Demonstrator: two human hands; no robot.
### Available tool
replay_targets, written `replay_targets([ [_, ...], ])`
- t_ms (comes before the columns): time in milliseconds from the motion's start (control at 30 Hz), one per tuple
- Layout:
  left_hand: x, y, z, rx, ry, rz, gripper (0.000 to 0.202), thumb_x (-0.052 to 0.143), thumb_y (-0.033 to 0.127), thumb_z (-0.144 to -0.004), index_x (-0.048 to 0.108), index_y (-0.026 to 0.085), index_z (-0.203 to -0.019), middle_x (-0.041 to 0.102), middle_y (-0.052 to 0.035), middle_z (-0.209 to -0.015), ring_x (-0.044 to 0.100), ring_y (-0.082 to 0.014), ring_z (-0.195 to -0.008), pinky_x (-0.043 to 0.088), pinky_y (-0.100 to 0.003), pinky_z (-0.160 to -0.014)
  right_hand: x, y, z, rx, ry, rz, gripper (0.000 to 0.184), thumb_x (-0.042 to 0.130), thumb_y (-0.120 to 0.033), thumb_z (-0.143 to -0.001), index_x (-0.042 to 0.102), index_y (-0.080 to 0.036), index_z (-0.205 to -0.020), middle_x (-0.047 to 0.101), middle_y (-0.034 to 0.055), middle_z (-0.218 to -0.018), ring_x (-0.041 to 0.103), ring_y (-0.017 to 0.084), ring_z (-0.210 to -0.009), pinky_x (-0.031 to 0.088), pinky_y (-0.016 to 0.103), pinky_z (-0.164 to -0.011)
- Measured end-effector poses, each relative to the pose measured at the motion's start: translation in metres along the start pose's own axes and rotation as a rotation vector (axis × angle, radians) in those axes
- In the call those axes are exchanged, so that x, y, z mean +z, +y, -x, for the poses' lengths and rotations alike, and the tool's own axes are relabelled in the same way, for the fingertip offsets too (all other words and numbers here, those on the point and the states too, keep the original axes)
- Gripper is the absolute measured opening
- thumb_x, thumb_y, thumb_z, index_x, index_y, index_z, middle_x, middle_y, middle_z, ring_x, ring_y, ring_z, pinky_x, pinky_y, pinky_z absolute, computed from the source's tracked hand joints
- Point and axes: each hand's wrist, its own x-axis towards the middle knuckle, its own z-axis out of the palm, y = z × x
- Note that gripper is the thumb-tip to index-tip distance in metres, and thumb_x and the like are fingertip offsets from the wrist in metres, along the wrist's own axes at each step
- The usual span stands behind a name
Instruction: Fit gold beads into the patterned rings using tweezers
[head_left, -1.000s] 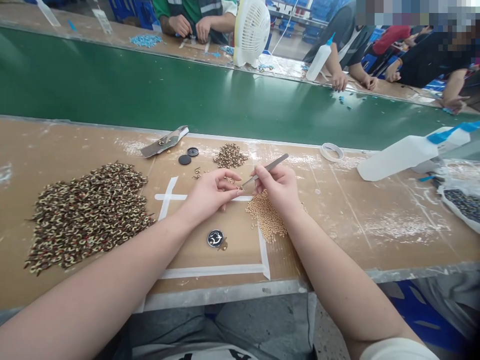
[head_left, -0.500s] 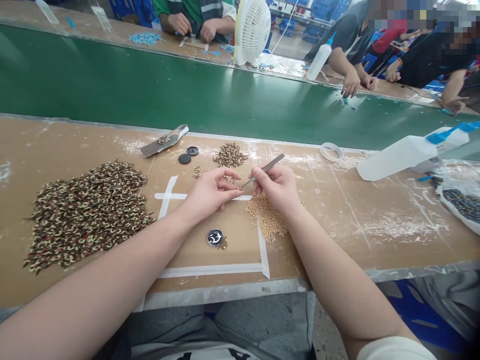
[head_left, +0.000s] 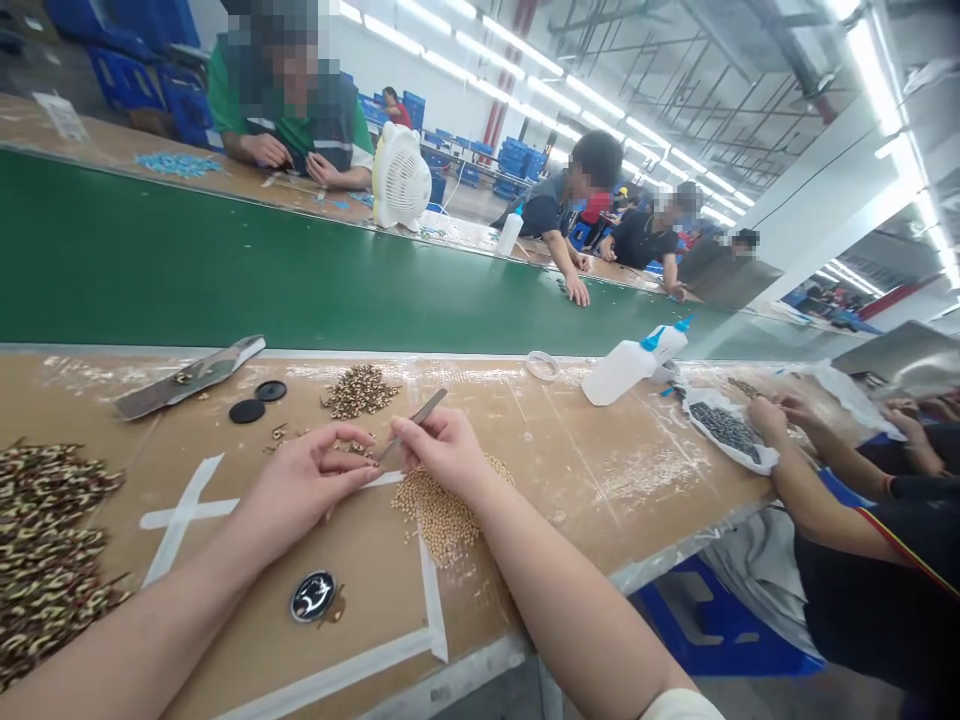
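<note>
My right hand (head_left: 442,450) grips metal tweezers (head_left: 426,410) by the upper part, with their tip angled down to the left. That tip meets the fingertips of my left hand (head_left: 311,475), where thumb and finger pinch a tiny piece too small to make out. Just beneath my right hand lies a pile of small tan beads (head_left: 442,520). Nearer to me is a small round dish (head_left: 313,597) with shiny dark contents, a brown smear beside it. Beyond my hands sits a small heap of dark-and-gold pieces (head_left: 360,390).
A large pile of brown-and-cream pieces (head_left: 45,540) spreads at left. Two black round caps (head_left: 246,411), a bent strip (head_left: 195,378), a tape roll (head_left: 543,366) and a white bottle (head_left: 619,372) line the back. Past the green belt (head_left: 300,290) people work; another person's arm (head_left: 810,490) reaches in at right.
The view has swung up and to the right, so the table's things appear further left and a neighbour at right shows. My hands keep the same pinch and tweezers grip.
</note>
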Motion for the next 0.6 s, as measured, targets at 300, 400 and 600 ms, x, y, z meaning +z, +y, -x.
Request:
replay_targets([
  [300,0.0031,0.0047,0.0052,0.024,0.016,0.024,0.046,0.081,0.047,-0.076,0.061,0.023,-0.110,0.079,-0.0033,-0.085,0.042,-0.0067,-0.043,0.035,-0.019,-0.042,0.0014,-0.0037,0.0004,-0.017,0.007,-0.006,0.042,0.070,-0.058,-0.086,0.066,-0.018,-0.072,0.057,-0.0036,-0.055,0.056,0.011,-0.047,0.050,0.025,-0.049],
  [400,0.0052,0.0057,0.0067,0.040,0.016,0.054,0.042,0.081,0.042,-0.076,0.061,0.023,-0.107,0.079,-0.0030,-0.082,0.041,-0.0063,-0.042,0.035,-0.019,-0.041,0.0015,-0.0053,0.0017,-0.030,0.012,0.007,0.040,0.070,-0.057,-0.087,0.068,-0.018,-0.077,0.057,-0.0038,-0.054,0.056,0.011,-0.047,0.051,0.026,-0.049],
  [600,0.0066,0.0032,0.0067,0.052,0.001,0.093,0.038,0.081,0.039,-0.076,0.062,0.023,-0.104,0.079,-0.0033,-0.082,0.041,-0.0061,-0.043,0.033,-0.019,-0.040,-0.0007,-0.0091,0.0040,-0.016,-0.001,0.059,0.043,0.067,-0.058,-0.089,0.063,-0.019,-0.070,0.058,-0.0030,-0.056,0.060,0.011,-0.049,0.048,0.025,-0.050],
])
